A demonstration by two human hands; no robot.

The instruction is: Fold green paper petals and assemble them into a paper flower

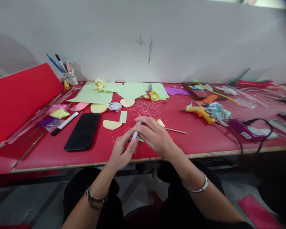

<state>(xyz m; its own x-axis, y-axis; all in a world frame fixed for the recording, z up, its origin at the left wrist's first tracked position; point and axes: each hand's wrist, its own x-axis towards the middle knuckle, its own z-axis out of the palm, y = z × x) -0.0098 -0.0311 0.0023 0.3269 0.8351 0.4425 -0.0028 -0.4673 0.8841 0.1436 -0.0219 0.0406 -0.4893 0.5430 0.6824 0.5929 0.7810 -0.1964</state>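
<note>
My left hand [122, 149] and my right hand [154, 135] meet above the front edge of the red table. Between them is a short white stick-shaped piece [135, 134], whose exact kind I cannot make out. My left thumb and fingers are closed round its lower part. The right fingers bend over its upper end, partly hiding it. Under the hands a bit of pale green paper [140, 139] shows. Just right of my right fingers lie a small yellow paper piece [160, 122] and a thin wooden stick [177, 130]. Cut yellow paper [112, 124] lies to the left.
A black phone [83, 132] and a white marker [65, 123] lie left. Behind are scissors [154, 94], green paper sheets [91, 93] and scattered scraps. To the right sit a yellow glue gun [199, 113] and a purple power adapter [245, 129] with cables.
</note>
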